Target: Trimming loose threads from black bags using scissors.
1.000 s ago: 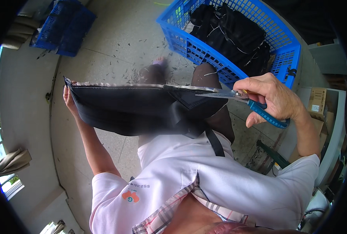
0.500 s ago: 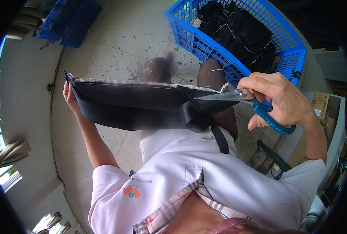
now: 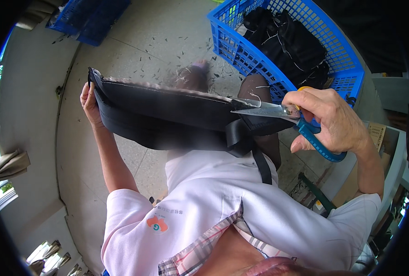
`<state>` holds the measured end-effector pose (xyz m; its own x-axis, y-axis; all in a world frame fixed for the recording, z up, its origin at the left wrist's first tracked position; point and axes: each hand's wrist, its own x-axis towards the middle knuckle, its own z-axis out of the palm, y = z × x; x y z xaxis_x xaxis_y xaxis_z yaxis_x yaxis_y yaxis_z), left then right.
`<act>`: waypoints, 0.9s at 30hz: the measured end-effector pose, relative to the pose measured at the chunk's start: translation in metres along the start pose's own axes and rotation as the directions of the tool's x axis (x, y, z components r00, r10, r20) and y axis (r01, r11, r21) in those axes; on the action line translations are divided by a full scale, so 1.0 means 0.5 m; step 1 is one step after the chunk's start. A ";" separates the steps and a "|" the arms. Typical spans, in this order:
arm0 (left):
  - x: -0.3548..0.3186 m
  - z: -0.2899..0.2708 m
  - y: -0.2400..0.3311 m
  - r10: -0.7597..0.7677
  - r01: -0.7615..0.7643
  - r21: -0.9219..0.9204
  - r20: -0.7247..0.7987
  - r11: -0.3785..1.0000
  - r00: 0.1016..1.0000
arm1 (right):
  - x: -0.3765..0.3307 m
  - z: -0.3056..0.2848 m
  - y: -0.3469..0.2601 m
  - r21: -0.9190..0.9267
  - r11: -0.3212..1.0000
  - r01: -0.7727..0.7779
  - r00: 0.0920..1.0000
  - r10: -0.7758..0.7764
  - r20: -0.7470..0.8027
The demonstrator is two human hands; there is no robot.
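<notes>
A long black fabric belt piece (image 3: 163, 108), with a fuzzy pale strip along its upper edge, stretches across in front of my lap. My left hand (image 3: 91, 105) is closed on its far left end, fingers partly hidden behind the fabric. In my right hand (image 3: 329, 120) I hold scissors (image 3: 316, 140) with blue handles; their blades are spread at the right part of the piece, by its upper edge. A loose pale thread stands up by the blades. From the piece's right part hangs a looped black strap (image 3: 239, 139), whose tail crosses my white shirt.
A blue plastic crate (image 3: 241, 60) holding black fabric goods stands beyond my knees at the right. Another blue crate (image 3: 91, 23) is at the far left. Dark scraps litter the floor (image 3: 140, 57). On the right are a cardboard box (image 3: 376, 133) and a dark green bar (image 3: 317, 192).
The belt piece has shifted right, and its left end, with my left hand, has risen in the view. The scissors have stayed nearly in place. The whole view has shifted slightly.
</notes>
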<state>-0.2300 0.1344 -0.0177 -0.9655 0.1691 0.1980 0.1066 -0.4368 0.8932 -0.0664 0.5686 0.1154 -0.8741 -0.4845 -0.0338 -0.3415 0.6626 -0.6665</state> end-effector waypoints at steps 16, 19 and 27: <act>-0.002 0.003 -0.003 -0.042 0.042 0.010 -0.025 0.999 0.999 | 0.022 -0.001 -0.012 -0.036 0.999 -0.002 1.000 0.003 0.026; -0.006 0.012 -0.001 -0.031 0.033 0.025 -0.055 0.999 0.998 | 0.020 0.000 -0.009 -0.044 0.999 -0.027 0.997 0.030 0.074; 0.000 0.006 -0.006 -0.036 0.038 0.040 -0.059 0.998 0.998 | 0.013 0.008 -0.003 -0.125 0.992 0.026 0.999 -0.023 0.030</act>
<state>-0.2296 0.1383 -0.0192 -0.9811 0.1319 0.1414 0.0790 -0.3940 0.9157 -0.0702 0.5621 0.1130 -0.8554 -0.5164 -0.0411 -0.4049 0.7160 -0.5687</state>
